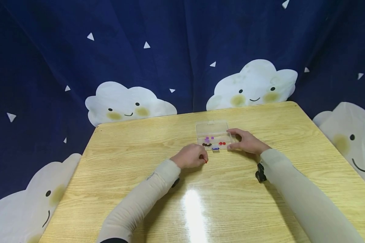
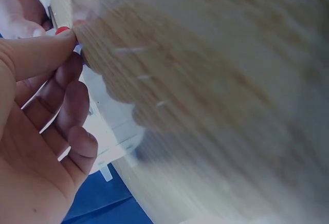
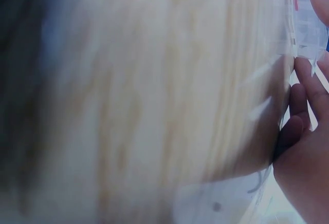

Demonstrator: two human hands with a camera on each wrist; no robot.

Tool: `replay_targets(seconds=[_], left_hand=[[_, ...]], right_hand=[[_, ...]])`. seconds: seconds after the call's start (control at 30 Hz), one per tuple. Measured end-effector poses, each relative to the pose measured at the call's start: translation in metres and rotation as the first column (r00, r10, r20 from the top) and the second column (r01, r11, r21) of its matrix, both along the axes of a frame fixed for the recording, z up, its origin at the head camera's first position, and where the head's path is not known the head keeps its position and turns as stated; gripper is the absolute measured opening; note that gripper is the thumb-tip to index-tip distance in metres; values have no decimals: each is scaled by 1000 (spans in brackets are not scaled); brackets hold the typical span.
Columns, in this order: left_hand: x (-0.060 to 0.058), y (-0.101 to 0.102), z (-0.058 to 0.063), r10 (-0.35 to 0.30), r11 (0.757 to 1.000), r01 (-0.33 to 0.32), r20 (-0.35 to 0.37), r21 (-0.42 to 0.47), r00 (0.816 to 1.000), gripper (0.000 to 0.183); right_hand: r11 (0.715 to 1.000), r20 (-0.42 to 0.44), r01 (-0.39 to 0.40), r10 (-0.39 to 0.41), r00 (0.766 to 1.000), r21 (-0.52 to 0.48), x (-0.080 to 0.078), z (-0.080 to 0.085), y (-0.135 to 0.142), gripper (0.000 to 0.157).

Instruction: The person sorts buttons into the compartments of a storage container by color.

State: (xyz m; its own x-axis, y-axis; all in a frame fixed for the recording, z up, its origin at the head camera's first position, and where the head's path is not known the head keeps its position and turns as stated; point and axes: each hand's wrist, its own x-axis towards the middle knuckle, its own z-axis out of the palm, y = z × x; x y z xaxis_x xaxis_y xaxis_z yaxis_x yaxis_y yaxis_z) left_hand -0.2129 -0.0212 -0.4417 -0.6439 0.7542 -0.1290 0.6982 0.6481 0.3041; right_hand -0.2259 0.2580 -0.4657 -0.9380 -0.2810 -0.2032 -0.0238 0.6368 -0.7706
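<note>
A clear plastic box lies on the table with its hinged lid raised at the back. Inside it are small purple pieces, dark pieces and red pieces. My right hand grips the box's right end, thumb at the near corner and fingers at the far side. In front of the box's left part, my left hand pinches a small red piece between thumb and forefinger, low over the wood; its other fingers curl loosely in the left wrist view.
A small blue piece shows at the box's front edge. Both hands are over a wooden table. Behind it hangs a dark blue curtain with smiling white clouds. Light glares off the table's near middle.
</note>
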Motion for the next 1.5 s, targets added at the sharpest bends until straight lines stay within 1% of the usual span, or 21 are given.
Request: replay_targets(seconds=[0.17,0.33,0.57,0.73,0.87,0.97,1.1,1.33,1.5], left_hand=[[0,1,-1,-4,1000,4,-9,-6,1000,15],[0,0,-2,-4,1000,4,-1,-2,1000,15],[0,-4,-2,-16,1000,16,2,23,1000,13],[-1,-7,-2,-25,998,23,20,64,999,10],[-2,-7,-1,-37,993,36,9,116,999,9],[-3,-6,1,-34,987,33,5,158,999,9],[-5,-6,5,-13,980,9,21,200,1000,7],[-11,-4,10,17,972,-20,13,235,1000,5],[-14,-2,13,39,965,-48,39,257,998,6]], right_hand=[[1000,1,1,-1,1000,-1,0,-2,0,81],[1000,7,1,-1,1000,-2,0,-3,0,81],[1000,3,-2,2,1000,2,0,-1,-2,81],[1000,-6,-9,9,1000,8,-1,0,-2,81],[1000,-14,-13,13,1000,10,-3,-1,-1,81],[1000,-10,-10,10,1000,10,-4,-3,0,82],[1000,2,-3,3,1000,10,-4,-5,0,83],[1000,6,0,0,1000,6,-4,-6,3,83],[1000,4,1,-1,1000,2,-3,-5,3,82]])
